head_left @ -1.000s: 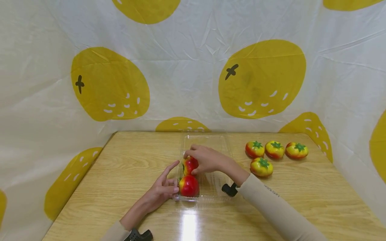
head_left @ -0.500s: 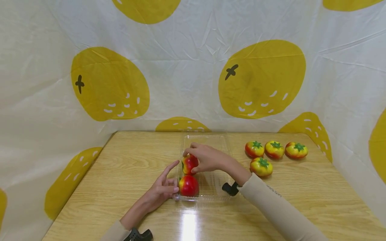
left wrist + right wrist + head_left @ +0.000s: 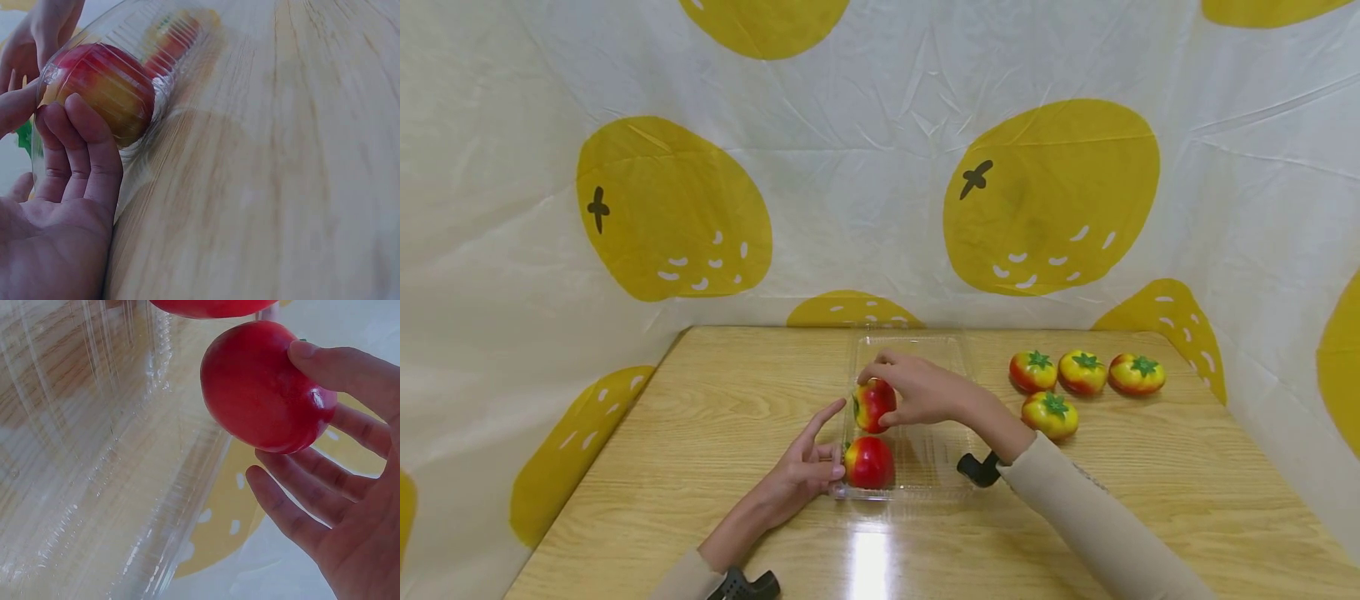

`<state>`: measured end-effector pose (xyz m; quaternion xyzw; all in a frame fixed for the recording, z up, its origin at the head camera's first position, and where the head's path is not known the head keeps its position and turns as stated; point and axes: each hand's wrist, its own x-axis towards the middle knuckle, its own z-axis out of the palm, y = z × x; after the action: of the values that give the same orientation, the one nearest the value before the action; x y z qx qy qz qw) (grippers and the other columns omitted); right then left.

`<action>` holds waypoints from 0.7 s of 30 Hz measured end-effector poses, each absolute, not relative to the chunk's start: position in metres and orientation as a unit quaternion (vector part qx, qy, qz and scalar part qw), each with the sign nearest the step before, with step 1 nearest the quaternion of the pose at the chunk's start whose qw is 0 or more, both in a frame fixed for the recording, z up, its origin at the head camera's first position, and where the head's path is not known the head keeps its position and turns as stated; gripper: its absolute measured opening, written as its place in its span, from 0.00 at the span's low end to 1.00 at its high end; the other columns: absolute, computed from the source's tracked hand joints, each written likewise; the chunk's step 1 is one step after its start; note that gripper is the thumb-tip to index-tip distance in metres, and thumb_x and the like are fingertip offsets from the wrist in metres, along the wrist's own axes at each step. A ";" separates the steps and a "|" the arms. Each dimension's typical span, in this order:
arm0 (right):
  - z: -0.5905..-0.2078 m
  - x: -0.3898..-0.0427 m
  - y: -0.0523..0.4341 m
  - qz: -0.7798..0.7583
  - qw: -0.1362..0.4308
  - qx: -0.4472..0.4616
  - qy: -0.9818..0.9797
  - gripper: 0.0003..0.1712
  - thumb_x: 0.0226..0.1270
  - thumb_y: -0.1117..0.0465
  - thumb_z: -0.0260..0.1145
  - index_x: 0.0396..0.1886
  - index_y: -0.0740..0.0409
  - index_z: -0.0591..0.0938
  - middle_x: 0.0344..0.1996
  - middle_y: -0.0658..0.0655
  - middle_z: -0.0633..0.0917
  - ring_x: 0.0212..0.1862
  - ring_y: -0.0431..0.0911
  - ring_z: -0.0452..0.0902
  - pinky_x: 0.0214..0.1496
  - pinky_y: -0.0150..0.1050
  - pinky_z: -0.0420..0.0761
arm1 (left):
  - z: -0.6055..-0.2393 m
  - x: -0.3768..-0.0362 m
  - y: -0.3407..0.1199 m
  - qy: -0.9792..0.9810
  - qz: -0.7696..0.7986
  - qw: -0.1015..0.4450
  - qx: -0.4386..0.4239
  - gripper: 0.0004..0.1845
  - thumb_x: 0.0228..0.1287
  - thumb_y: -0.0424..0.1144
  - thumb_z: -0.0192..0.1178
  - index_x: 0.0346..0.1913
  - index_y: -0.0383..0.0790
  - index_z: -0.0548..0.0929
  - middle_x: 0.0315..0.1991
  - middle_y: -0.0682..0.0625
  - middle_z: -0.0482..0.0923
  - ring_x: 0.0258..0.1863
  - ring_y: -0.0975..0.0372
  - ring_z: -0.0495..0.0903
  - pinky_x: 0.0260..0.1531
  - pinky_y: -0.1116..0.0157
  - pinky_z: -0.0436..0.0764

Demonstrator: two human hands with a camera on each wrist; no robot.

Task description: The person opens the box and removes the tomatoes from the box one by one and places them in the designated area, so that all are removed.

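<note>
The right hand [image 3: 917,392] pinches a tomato [image 3: 875,406] over the tray [image 3: 925,467], a second tomato [image 3: 869,462] just below its fingers, the left hand [image 3: 808,471] steadying the corner with loosely curled fingers — likely mid-placement — next, lowering and letting go.

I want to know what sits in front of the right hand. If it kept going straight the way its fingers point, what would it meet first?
Probably the left wall of the clear tray: the right hand, gripping a tomato, points left across it. Depth is unclear.
</note>
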<state>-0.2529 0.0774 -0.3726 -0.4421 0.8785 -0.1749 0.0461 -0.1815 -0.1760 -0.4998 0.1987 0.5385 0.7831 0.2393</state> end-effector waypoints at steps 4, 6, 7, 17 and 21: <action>-0.370 -0.252 0.082 -0.184 0.040 -0.441 0.877 0.31 0.61 0.56 0.78 0.63 0.53 0.79 0.57 0.55 0.80 0.51 0.47 0.80 0.58 0.45 0.84 | -0.500 -0.182 -0.176 0.538 0.783 0.240 0.200 0.50 0.70 0.26 0.56 0.84 0.56 0.41 0.33 0.55 0.79 0.30 0.65 0.79 0.36 0.69 0.82; -0.369 -0.253 0.084 -0.185 0.032 -0.441 0.878 0.31 0.61 0.56 0.78 0.63 0.52 0.79 0.57 0.55 0.80 0.51 0.47 0.80 0.58 0.45 0.84 | -0.500 -0.182 -0.176 0.538 0.783 0.240 0.199 0.50 0.70 0.26 0.56 0.84 0.56 0.41 0.33 0.55 0.79 0.30 0.65 0.79 0.36 0.69 0.82; -0.368 -0.253 0.085 -0.186 0.028 -0.440 0.878 0.31 0.61 0.56 0.78 0.63 0.53 0.79 0.58 0.55 0.80 0.52 0.47 0.80 0.59 0.46 0.84 | -0.500 -0.182 -0.176 0.538 0.784 0.241 0.197 0.50 0.70 0.26 0.56 0.84 0.56 0.41 0.33 0.55 0.79 0.30 0.65 0.79 0.36 0.69 0.82; -0.358 -0.249 0.098 -0.193 0.004 -0.438 0.878 0.32 0.62 0.56 0.77 0.64 0.55 0.77 0.57 0.53 0.83 0.54 0.47 0.79 0.60 0.45 0.82 | -0.500 -0.182 -0.175 0.538 0.784 0.240 0.196 0.52 0.69 0.26 0.58 0.84 0.55 0.39 0.32 0.55 0.78 0.30 0.66 0.78 0.35 0.70 0.80; -0.355 -0.246 0.103 -0.206 -0.004 -0.435 0.876 0.32 0.62 0.56 0.77 0.64 0.55 0.77 0.56 0.53 0.84 0.53 0.46 0.80 0.60 0.44 0.83 | -0.499 -0.181 -0.175 0.536 0.786 0.237 0.197 0.51 0.69 0.26 0.58 0.84 0.55 0.40 0.32 0.55 0.78 0.30 0.65 0.78 0.35 0.70 0.80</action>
<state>-0.2455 0.1032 -0.3547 -0.4355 0.8764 -0.2058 -0.0036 -0.1809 -0.1752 -0.4994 0.1971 0.5363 0.7858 0.2369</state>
